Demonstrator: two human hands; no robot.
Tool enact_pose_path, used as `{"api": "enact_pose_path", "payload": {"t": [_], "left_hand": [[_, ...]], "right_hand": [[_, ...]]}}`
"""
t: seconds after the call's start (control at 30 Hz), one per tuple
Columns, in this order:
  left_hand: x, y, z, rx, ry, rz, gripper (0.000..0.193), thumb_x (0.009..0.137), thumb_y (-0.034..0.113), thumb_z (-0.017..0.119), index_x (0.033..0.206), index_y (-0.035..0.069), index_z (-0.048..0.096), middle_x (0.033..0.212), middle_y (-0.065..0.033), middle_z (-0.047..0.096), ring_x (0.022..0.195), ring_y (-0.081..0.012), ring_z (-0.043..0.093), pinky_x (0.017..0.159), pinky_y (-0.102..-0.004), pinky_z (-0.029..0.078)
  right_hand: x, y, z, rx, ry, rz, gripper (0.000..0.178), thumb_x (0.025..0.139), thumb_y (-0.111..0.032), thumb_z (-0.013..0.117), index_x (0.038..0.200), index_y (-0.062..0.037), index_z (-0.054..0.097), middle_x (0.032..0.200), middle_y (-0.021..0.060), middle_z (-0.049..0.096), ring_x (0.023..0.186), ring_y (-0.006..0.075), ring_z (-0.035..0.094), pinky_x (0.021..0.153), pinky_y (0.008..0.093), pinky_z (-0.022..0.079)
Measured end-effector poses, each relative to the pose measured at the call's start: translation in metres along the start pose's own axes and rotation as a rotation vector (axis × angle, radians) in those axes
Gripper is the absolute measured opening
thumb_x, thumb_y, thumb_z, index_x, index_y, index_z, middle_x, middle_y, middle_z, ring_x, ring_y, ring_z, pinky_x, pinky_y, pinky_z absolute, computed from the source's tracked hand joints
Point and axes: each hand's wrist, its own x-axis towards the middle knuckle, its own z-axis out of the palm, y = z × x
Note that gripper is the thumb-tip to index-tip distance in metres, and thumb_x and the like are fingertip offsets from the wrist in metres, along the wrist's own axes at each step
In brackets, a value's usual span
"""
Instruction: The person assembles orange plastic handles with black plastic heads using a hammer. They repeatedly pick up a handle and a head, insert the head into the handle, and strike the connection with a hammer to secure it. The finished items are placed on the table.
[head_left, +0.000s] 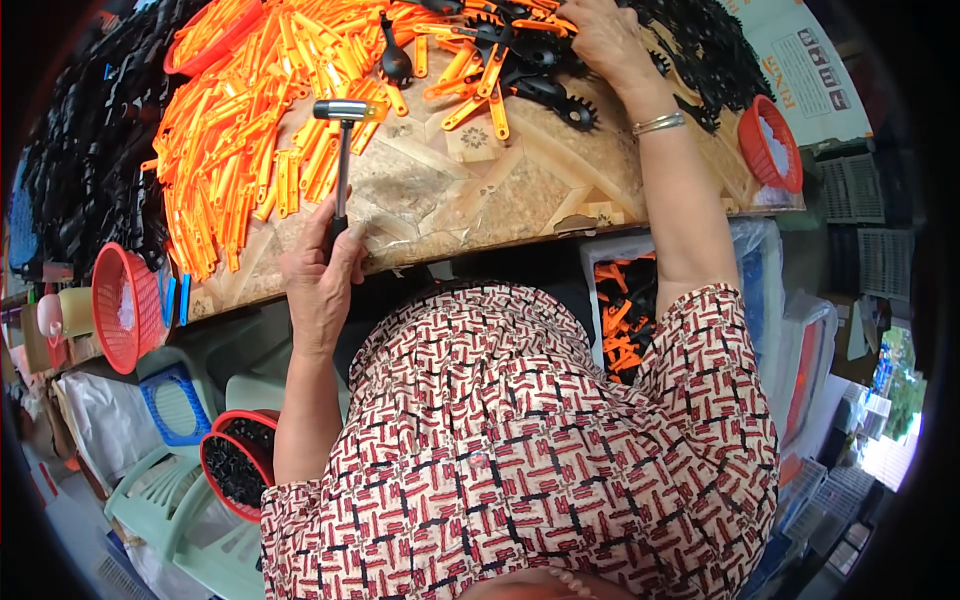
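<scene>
Nearest: red basket [232, 468] of black parts below the table edge, by the left elbow. Left hand [320, 280] at the near table edge, fingers wrapped tight around the black handle of a hammer [341, 150]; its metal head points away, resting just beside the orange pile [260, 110]. Table [480, 190], patterned tan top, bare in the middle. Bin [625, 315] of orange and black parts under the right forearm. Far side: right hand [600, 40], bracelet at wrist, fingers curled down onto mixed orange strips and black toothed pieces [560, 100]; cannot tell whether it grips one. Red baskets at left [125, 305] and right [770, 140] table ends.
</scene>
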Motion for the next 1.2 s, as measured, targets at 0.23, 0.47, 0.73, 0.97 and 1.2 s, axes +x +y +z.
{"api": "enact_pose_path", "payload": {"t": [0.23, 0.47, 0.73, 0.97, 1.2], "left_hand": [[0.006, 0.021, -0.008, -0.103, 0.005, -0.104, 0.034, 0.097, 0.016, 0.068, 0.127, 0.0, 0.062, 0.067, 0.0053, 0.049, 0.055, -0.0033, 0.045, 0.048, -0.0196, 0.034], [0.055, 0.035, -0.014, 0.581, 0.162, 0.069, 0.022, 0.091, 0.022, 0.075, 0.1, 0.002, 0.07, 0.074, -0.0034, 0.06, 0.063, -0.0121, 0.057, 0.057, -0.0313, 0.045], [0.108, 0.02, 0.025, 1.175, 0.109, 0.449, 0.027, 0.087, 0.031, 0.075, 0.093, 0.005, 0.067, 0.088, -0.014, 0.064, 0.082, -0.0352, 0.066, 0.071, -0.0463, 0.051], [0.145, 0.025, 0.037, 1.475, -0.065, 0.463, 0.021, 0.087, 0.027, 0.069, 0.092, 0.006, 0.069, 0.081, -0.0174, 0.07, 0.08, -0.0372, 0.07, 0.072, -0.0477, 0.056], [0.132, 0.066, 0.034, 1.052, -0.297, 0.03, 0.023, 0.085, 0.023, 0.07, 0.095, 0.003, 0.068, 0.074, -0.0113, 0.067, 0.064, -0.0201, 0.066, 0.062, -0.0338, 0.053]], "right_hand": [[-0.01, 0.038, 0.019, 0.064, 0.297, -0.27, 0.015, 0.091, -0.014, 0.069, 0.104, -0.007, 0.072, 0.1, 0.0064, 0.073, 0.095, 0.0254, 0.068, 0.084, 0.0375, 0.054], [-0.025, -0.012, -0.011, 0.661, 0.368, 0.2, 0.016, 0.097, -0.012, 0.066, 0.109, -0.0039, 0.071, 0.089, 0.0009, 0.074, 0.082, 0.008, 0.066, 0.076, 0.024, 0.051], [-0.071, -0.121, -0.057, 0.279, 0.02, -0.079, 0.021, 0.089, -0.008, 0.068, 0.11, -0.005, 0.068, 0.084, 0.0132, 0.059, 0.077, 0.0299, 0.061, 0.072, 0.0413, 0.05], [-0.132, -0.163, -0.097, 0.295, -0.295, 0.147, 0.015, 0.084, -0.013, 0.072, 0.089, -0.006, 0.06, 0.083, 0.0123, 0.06, 0.081, 0.0331, 0.063, 0.071, 0.0452, 0.05], [-0.162, -0.183, -0.09, 0.843, -0.564, 0.677, 0.028, 0.09, -0.024, 0.072, 0.077, -0.0002, 0.069, 0.059, 0.0111, 0.062, 0.049, 0.022, 0.056, 0.051, 0.035, 0.042]]}}
